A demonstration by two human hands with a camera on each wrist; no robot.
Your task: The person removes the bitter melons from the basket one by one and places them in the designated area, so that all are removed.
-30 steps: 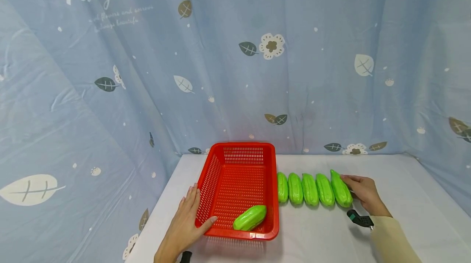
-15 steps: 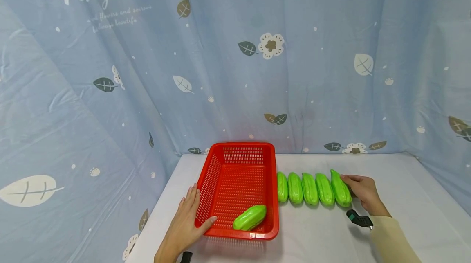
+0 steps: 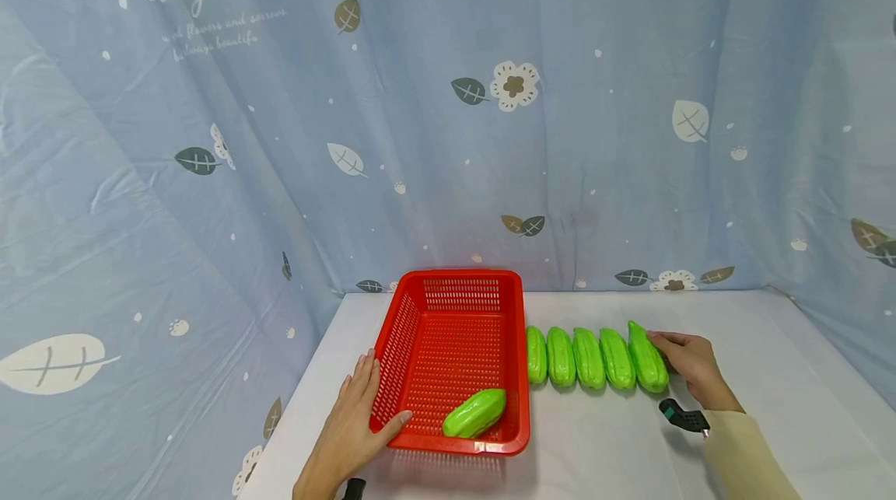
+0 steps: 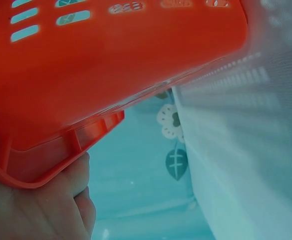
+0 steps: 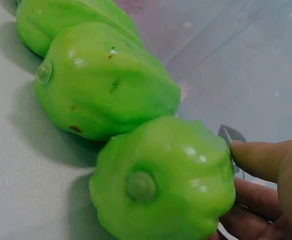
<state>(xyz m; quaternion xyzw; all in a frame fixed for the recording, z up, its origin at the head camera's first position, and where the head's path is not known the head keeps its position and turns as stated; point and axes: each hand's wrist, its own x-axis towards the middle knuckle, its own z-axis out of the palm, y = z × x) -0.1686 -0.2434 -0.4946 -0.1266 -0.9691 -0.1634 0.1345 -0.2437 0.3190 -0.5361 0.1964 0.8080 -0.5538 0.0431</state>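
In the head view my right hand holds the rightmost of several glossy green, ridged gourds lying side by side on the table. The right wrist view shows my thumb on one side of that gourd and curled fingers on the other, partly hidden behind it. Its stub end faces the camera. With fingers extended, my left hand rests on the left rim of a red perforated basket. One more gourd lies slanted in the basket's near right corner.
The row of gourds runs from the basket's right wall to my right hand. White cloth covers the table. Blue patterned curtains stand behind it and at both sides.
The view has shifted very slightly. Both hands, the basket and the gourds stay where they were.
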